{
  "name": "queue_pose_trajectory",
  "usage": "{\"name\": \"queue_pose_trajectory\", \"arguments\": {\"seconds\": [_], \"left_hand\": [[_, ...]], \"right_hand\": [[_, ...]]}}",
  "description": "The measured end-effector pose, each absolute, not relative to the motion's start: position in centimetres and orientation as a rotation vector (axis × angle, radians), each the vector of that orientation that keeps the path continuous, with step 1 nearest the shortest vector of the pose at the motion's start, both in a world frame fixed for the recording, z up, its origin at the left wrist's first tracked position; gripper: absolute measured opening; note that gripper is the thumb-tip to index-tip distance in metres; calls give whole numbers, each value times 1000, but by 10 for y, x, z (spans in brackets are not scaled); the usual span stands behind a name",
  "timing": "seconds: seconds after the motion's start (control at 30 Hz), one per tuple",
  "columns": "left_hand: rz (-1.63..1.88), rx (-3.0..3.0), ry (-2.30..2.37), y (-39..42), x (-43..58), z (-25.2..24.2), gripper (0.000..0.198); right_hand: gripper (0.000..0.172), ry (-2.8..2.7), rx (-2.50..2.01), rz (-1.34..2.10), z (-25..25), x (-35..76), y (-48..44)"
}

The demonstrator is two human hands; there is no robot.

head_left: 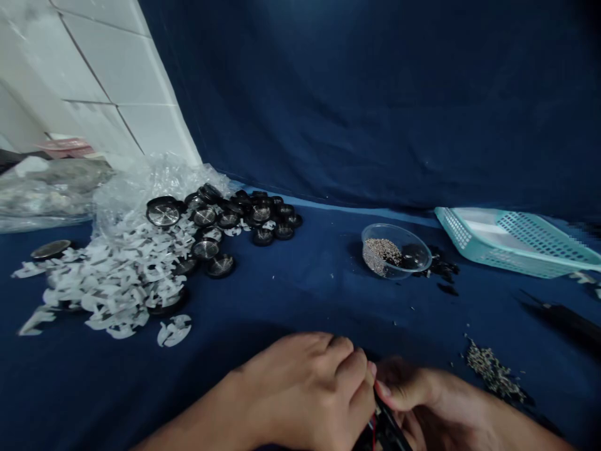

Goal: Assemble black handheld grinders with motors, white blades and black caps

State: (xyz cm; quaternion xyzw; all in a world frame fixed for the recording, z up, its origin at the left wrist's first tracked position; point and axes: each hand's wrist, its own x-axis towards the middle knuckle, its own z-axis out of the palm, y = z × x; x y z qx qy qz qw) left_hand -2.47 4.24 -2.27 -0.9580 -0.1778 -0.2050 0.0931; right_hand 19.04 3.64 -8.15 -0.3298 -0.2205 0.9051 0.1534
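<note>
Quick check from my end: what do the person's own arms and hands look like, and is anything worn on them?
The left hand and right hand are bare, without gloves. No sleeve, watch or bracelet shows on the left forearm or right forearm. I see no rings or markings, but some fingers are hidden or blurred.

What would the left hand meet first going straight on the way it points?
Probably the right hand: its thumb sits just beyond the left hand, near the black part; whether they touch is unclear.
</note>
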Motion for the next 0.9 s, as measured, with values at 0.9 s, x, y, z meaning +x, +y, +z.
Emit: {"name": "queue_pose_trajectory", "arguments": {"seconds": [0.9], "left_hand": [[-1354, -3131, -805, 55, -29, -16, 56]], "right_hand": [[57, -1203, -1119, 1680, -31, 177, -6]]}}
